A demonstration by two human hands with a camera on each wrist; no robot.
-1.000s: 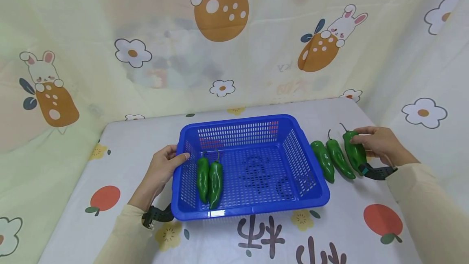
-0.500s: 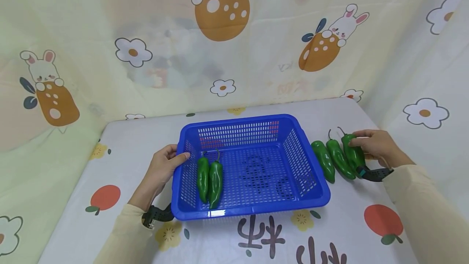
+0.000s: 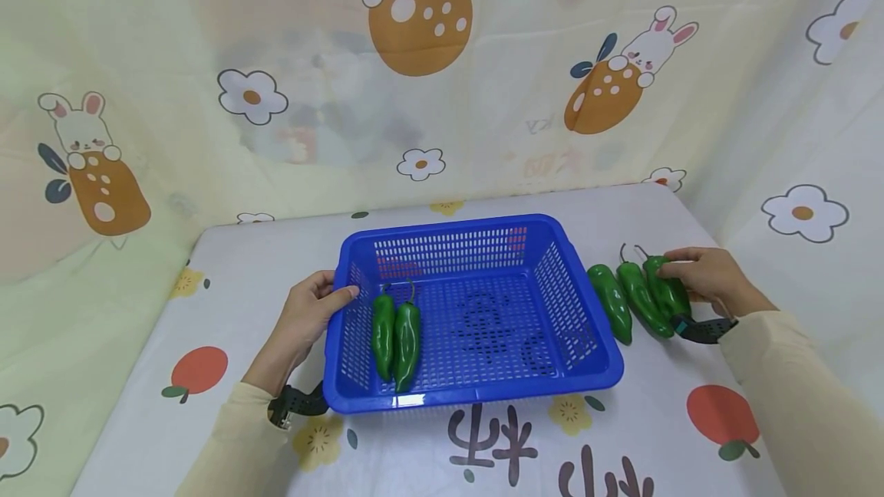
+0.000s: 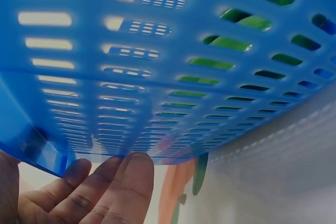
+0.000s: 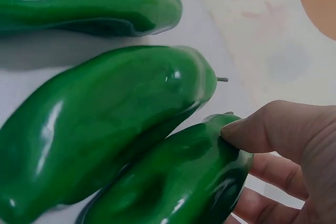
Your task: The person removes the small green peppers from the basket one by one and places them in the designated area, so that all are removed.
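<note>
Tablecloth [image 3: 635, 221], left hand [image 3: 307, 314] gripping basket [image 3: 476, 397], right hand [image 3: 711, 276] pinching pepper [image 3: 666, 291]

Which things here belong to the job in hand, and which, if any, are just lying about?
Seemingly in the job:
blue basket, in the left grip
two green peppers inside it
pepper in the right grip
two more peppers beside that

Just around:
printed tablecloth
rabbit-print backdrop
black wrist straps
</note>
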